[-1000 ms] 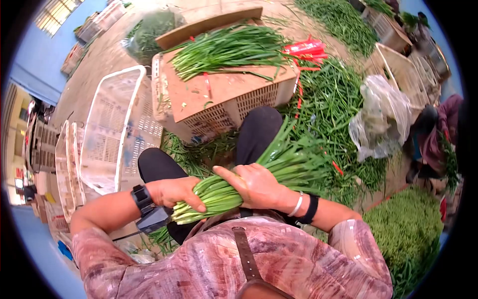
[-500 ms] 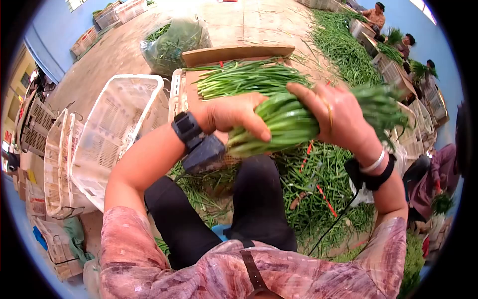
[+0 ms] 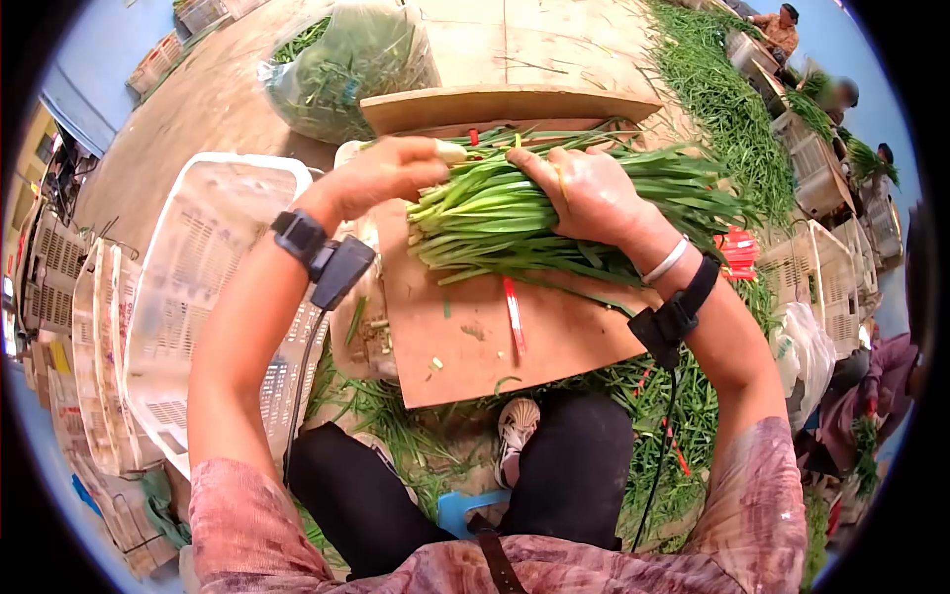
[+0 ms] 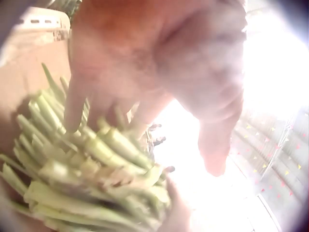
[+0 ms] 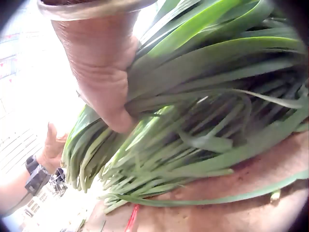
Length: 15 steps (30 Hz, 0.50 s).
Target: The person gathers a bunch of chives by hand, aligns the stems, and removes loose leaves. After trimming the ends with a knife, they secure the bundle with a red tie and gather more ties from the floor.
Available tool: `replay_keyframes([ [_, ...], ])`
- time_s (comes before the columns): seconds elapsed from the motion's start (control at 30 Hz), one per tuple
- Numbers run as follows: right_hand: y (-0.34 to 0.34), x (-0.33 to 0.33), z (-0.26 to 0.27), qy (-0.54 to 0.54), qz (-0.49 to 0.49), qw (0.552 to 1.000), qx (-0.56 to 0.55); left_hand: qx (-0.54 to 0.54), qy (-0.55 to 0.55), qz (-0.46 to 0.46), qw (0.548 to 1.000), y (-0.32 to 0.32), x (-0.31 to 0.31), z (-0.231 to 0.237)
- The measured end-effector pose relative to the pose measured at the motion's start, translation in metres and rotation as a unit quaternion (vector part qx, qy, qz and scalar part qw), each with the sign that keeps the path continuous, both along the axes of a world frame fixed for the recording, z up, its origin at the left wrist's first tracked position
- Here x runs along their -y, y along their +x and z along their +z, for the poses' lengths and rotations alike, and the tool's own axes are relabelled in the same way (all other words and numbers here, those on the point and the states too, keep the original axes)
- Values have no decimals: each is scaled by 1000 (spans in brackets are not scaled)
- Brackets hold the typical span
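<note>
A bundle of garlic chives (image 3: 495, 213) lies over the cardboard-topped work surface (image 3: 465, 346), its pale cut ends toward the left. My right hand (image 3: 594, 193) grips it around the middle from above; the right wrist view shows the thumb pressed along the leaves. At the cut ends is my left hand (image 3: 391, 173), its fingers extended. Close up in the left wrist view, those fingers (image 4: 75, 108) reach straight down at the stalk ends (image 4: 96, 179), with the thumb held apart. More chives lie behind the bundle, partly hidden by it. A red tie strip (image 3: 515, 322) sits in front.
Red tie strips (image 3: 737, 252) lie at the right end of the surface. A white plastic crate (image 3: 163, 297) stands on the left, and a clear bag of greens (image 3: 351, 74) behind. Loose greens (image 3: 712, 119) cover the floor at right, where other people sit.
Both hands have carried the chive bundle from my lap forward and down onto the cardboard surface. The left hand has let go of the stalks and straightened; the right still grips.
</note>
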State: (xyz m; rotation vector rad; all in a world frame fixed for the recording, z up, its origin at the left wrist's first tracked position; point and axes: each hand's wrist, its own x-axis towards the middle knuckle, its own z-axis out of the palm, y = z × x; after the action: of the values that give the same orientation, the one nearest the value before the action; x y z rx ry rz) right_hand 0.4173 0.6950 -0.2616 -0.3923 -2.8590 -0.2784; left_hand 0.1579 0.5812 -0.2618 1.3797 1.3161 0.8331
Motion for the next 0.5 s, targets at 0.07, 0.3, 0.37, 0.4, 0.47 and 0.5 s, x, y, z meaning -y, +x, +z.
replay_keyframes([
  [0.07, -2, -4, -14, -20, -1, 999, 26, 15, 18, 110, 994, -19, -7, -2],
  [0.3, -4, -9, -39, -29, 7, 1000, 9, -444, 210, 136, 860, -67, -62, -73],
  [0.37, -4, -7, -38, -31, 3, 999, 18, -543, 197, 145, 803, -61, -64, -89],
  [0.4, -2, -9, -40, -36, 0, 999, 17, -575, 207, 155, 776, -56, -66, -94],
  [0.47, -2, -8, -39, -55, -8, 998, 15, -590, 200, 151, 768, -61, -70, -97],
  [0.5, -2, -8, -41, -59, -9, 998, 11, -589, 205, 143, 768, -65, -70, -100],
])
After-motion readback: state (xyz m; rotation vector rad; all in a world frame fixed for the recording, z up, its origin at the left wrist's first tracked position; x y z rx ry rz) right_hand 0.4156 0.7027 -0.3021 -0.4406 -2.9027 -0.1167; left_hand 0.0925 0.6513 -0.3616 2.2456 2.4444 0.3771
